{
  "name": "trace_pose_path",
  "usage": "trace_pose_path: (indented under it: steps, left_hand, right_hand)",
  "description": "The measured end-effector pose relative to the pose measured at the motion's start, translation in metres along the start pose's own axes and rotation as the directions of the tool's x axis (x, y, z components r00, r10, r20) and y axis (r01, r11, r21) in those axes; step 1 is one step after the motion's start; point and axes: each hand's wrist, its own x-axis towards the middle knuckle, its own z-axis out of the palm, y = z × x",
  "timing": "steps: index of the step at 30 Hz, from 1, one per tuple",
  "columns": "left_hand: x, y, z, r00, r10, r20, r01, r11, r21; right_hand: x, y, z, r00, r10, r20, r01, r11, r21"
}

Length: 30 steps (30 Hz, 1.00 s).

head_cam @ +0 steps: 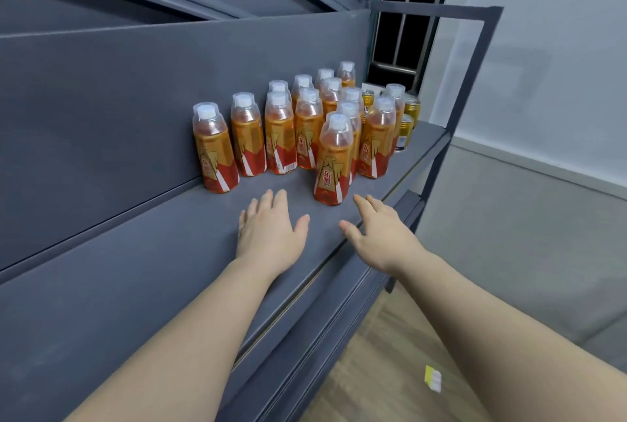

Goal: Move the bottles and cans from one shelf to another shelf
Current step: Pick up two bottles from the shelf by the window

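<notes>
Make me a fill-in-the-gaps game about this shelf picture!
1. The bottles have ____ caps.
2. The shelf they stand on is coloured ____.
3. The left hand and the right hand are holding ____.

Missing words: white; grey; nothing.

Bottles (pixel 307 130) stand on shelf (pixel 135 286), cans (pixel 407 123) behind.
</notes>
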Motion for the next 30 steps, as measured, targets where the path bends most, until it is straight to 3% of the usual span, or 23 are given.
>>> trace_pose_path:
  steps: [11,22,30]
  left_hand:
    - [0.066,0.050,0.033,1.000,-0.008,-0.024,0.006,0.994,-0.107]
    - [0.113,0.080,0.056,0.966,-0.252,-0.058,0.190,0.844,-0.502]
    - [0.124,0.085,0.067,0.947,-0.288,-0.141,0.163,0.813,-0.559]
  right_hand:
    - [0.073,0.059,-0.019,1.000,-0.031,-0.003,0.031,0.999,0.030]
    - [0.135,0.083,-0.024,0.986,-0.163,-0.016,0.163,0.967,0.195]
    - [0.165,0.076,-0.017,0.980,-0.169,-0.101,0.195,0.910,0.366]
